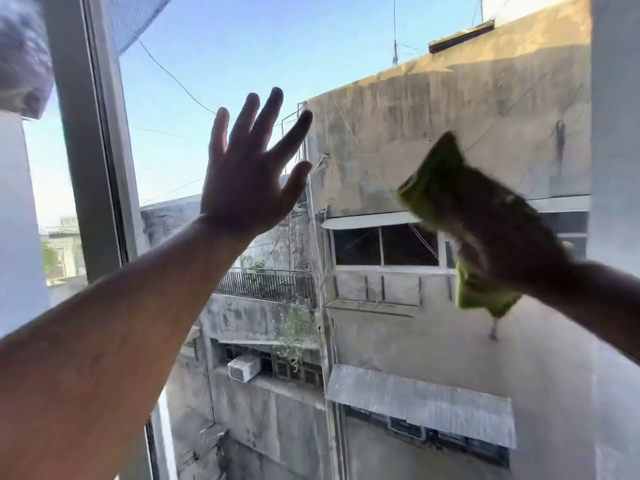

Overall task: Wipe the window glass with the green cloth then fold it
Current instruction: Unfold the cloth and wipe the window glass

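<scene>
The right hand point(498, 237) grips the green cloth point(433, 188) and presses it on the glass point(381, 341) at the right of the pane, blurred with motion; one cloth end shows above the hand, another hangs below it; the left hand point(242, 188) is open, fingers spread, holding nothing, flat toward the glass near the middle, though actual contact cannot be told; a bare palm there would likely smear wiped glass, and the loose lower end could slip free under a hard stroke; the frame point(93, 168) bounds the pane at the left and a pale edge closes it at the far right; open glass lies above and below both hands.
</scene>
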Demonstrator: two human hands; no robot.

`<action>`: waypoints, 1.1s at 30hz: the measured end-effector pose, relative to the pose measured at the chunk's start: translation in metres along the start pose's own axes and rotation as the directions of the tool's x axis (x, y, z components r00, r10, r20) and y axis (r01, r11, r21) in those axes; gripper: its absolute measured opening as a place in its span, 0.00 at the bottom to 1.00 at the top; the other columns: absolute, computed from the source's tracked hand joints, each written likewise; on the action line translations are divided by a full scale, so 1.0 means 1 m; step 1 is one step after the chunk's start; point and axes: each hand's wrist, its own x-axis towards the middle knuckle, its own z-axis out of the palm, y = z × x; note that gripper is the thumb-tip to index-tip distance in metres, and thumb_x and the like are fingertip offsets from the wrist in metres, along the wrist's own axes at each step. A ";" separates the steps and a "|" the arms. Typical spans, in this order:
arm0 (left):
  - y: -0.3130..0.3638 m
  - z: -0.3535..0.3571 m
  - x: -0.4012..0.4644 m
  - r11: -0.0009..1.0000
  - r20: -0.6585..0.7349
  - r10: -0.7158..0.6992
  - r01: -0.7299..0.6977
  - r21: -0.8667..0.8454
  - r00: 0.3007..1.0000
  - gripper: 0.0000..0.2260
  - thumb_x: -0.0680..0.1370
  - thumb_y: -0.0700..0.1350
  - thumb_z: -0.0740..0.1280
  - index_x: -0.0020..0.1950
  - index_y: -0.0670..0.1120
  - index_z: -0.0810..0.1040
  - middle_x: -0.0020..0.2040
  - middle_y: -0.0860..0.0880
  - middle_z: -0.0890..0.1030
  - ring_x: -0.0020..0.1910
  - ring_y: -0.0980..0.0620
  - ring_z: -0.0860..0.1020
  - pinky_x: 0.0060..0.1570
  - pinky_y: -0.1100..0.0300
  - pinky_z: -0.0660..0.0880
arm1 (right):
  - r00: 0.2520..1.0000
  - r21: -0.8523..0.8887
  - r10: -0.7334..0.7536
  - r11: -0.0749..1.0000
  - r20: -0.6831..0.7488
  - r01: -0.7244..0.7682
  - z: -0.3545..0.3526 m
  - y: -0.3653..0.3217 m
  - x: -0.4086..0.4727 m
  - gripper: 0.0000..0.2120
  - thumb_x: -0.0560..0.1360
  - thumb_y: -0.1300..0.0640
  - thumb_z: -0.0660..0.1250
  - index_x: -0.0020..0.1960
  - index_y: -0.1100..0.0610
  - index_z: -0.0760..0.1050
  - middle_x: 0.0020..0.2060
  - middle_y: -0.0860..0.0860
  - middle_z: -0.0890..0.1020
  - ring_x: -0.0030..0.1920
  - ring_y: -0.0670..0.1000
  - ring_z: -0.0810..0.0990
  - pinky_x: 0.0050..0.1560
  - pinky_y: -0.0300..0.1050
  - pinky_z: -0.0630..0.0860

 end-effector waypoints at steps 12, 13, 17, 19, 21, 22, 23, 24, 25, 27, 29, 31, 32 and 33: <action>-0.004 0.000 0.000 1.000 0.003 0.002 -0.002 -0.018 1.000 0.26 0.84 0.61 0.50 0.80 0.55 0.60 0.82 0.43 0.59 0.81 0.41 0.57 0.78 0.38 0.53 | 0.914 0.054 -0.401 0.916 0.058 0.398 0.044 -0.175 -0.037 0.29 0.75 0.54 0.61 0.76 0.50 0.66 0.76 0.51 0.69 0.77 0.53 0.65 0.78 0.53 0.59; -0.004 0.001 0.000 1.000 0.001 0.001 -0.001 -0.012 1.000 0.26 0.84 0.61 0.50 0.80 0.55 0.60 0.82 0.43 0.59 0.81 0.41 0.57 0.78 0.38 0.53 | 0.956 0.060 -0.293 0.955 0.030 0.291 0.044 -0.157 -0.035 0.30 0.74 0.55 0.62 0.76 0.52 0.66 0.76 0.52 0.69 0.77 0.53 0.64 0.77 0.54 0.61; -0.003 0.004 -0.001 1.000 -0.014 -0.003 0.003 -0.006 1.000 0.26 0.84 0.62 0.49 0.81 0.56 0.59 0.82 0.43 0.59 0.81 0.41 0.57 0.78 0.38 0.53 | 0.958 0.124 0.267 0.959 -0.107 -0.253 0.040 -0.142 -0.020 0.36 0.73 0.56 0.63 0.79 0.57 0.58 0.79 0.57 0.61 0.81 0.56 0.54 0.79 0.58 0.57; -0.002 0.004 -0.002 1.000 -0.012 0.000 0.000 -0.010 1.000 0.26 0.84 0.62 0.49 0.81 0.56 0.59 0.82 0.43 0.59 0.81 0.42 0.57 0.78 0.38 0.53 | 0.964 0.136 0.248 0.962 -0.091 -0.235 0.047 -0.186 -0.018 0.38 0.72 0.53 0.61 0.80 0.55 0.53 0.80 0.57 0.57 0.81 0.56 0.51 0.79 0.57 0.52; -0.004 0.003 -0.001 1.000 -0.003 0.004 -0.004 -0.007 1.000 0.26 0.84 0.62 0.48 0.81 0.56 0.59 0.82 0.43 0.58 0.81 0.42 0.56 0.78 0.39 0.52 | 0.990 0.096 -0.137 0.986 -0.023 0.139 0.055 -0.223 -0.025 0.37 0.72 0.50 0.60 0.80 0.54 0.56 0.80 0.55 0.60 0.80 0.57 0.55 0.79 0.56 0.54; -0.005 0.001 0.000 1.000 0.006 0.004 -0.004 -0.010 1.000 0.26 0.84 0.62 0.48 0.81 0.56 0.58 0.82 0.43 0.58 0.81 0.42 0.56 0.78 0.39 0.51 | 0.941 0.049 -0.336 0.941 0.030 0.334 0.056 -0.232 -0.031 0.36 0.73 0.49 0.60 0.80 0.53 0.58 0.79 0.54 0.62 0.79 0.56 0.58 0.79 0.56 0.55; -0.006 0.000 0.000 1.000 0.012 0.002 -0.002 -0.015 1.000 0.26 0.84 0.62 0.48 0.81 0.56 0.58 0.82 0.44 0.58 0.81 0.42 0.56 0.78 0.39 0.51 | 0.879 -0.003 -0.469 0.882 0.088 0.471 0.056 -0.228 -0.035 0.34 0.74 0.49 0.60 0.79 0.52 0.59 0.79 0.53 0.63 0.79 0.55 0.60 0.79 0.55 0.56; -0.005 -0.001 -0.001 1.000 0.014 -0.002 0.003 -0.017 1.000 0.26 0.84 0.62 0.48 0.81 0.56 0.58 0.82 0.44 0.57 0.81 0.42 0.56 0.79 0.39 0.51 | 0.843 -0.045 -0.526 0.845 0.116 0.533 0.054 -0.215 -0.036 0.33 0.75 0.49 0.59 0.79 0.52 0.59 0.79 0.52 0.63 0.79 0.54 0.60 0.79 0.54 0.55; -0.004 0.000 -0.001 1.000 0.013 -0.007 0.007 -0.015 1.000 0.26 0.84 0.62 0.48 0.81 0.56 0.58 0.82 0.44 0.57 0.81 0.42 0.56 0.79 0.39 0.51 | 0.851 -0.060 -0.516 0.850 0.099 0.523 0.052 -0.197 -0.034 0.32 0.76 0.50 0.59 0.79 0.52 0.58 0.79 0.52 0.62 0.79 0.54 0.60 0.79 0.53 0.54; -0.003 0.001 -0.001 1.000 0.011 -0.014 0.014 -0.006 1.000 0.26 0.84 0.62 0.48 0.81 0.56 0.58 0.82 0.44 0.58 0.81 0.42 0.56 0.78 0.39 0.51 | 0.953 -0.026 -0.304 0.952 -0.009 0.304 0.046 -0.154 -0.026 0.33 0.76 0.53 0.59 0.79 0.53 0.54 0.79 0.53 0.59 0.80 0.53 0.55 0.79 0.53 0.52; -0.002 0.001 -0.001 1.000 0.001 -0.018 0.018 0.006 1.000 0.26 0.84 0.62 0.48 0.81 0.56 0.59 0.82 0.43 0.59 0.81 0.41 0.57 0.78 0.39 0.52 | 0.995 0.044 0.030 0.999 -0.092 -0.026 0.039 -0.117 -0.019 0.35 0.76 0.56 0.62 0.80 0.54 0.52 0.79 0.55 0.57 0.80 0.55 0.54 0.80 0.55 0.52; -0.001 0.002 0.000 1.000 -0.007 -0.015 0.015 0.011 1.000 0.26 0.84 0.62 0.48 0.80 0.55 0.60 0.82 0.43 0.59 0.81 0.41 0.58 0.78 0.39 0.53 | 0.944 0.101 0.293 0.955 -0.151 -0.280 0.034 -0.120 -0.007 0.35 0.75 0.56 0.63 0.80 0.55 0.55 0.79 0.56 0.56 0.80 0.56 0.52 0.80 0.54 0.50; 0.000 0.002 0.001 1.000 -0.008 -0.012 0.012 0.007 1.000 0.26 0.84 0.62 0.48 0.80 0.55 0.60 0.82 0.43 0.60 0.81 0.41 0.58 0.78 0.39 0.53 | 0.907 0.117 0.383 0.923 -0.173 -0.368 0.035 -0.137 0.001 0.35 0.75 0.55 0.62 0.80 0.56 0.57 0.79 0.56 0.55 0.80 0.56 0.52 0.80 0.55 0.50; 0.000 0.003 0.000 1.000 -0.010 -0.010 0.010 0.005 1.000 0.26 0.84 0.62 0.48 0.80 0.55 0.60 0.82 0.43 0.60 0.81 0.41 0.58 0.78 0.38 0.53 | 0.882 0.143 0.439 0.897 -0.174 -0.418 0.037 -0.159 0.007 0.35 0.74 0.54 0.61 0.80 0.56 0.57 0.79 0.56 0.54 0.80 0.57 0.52 0.80 0.56 0.50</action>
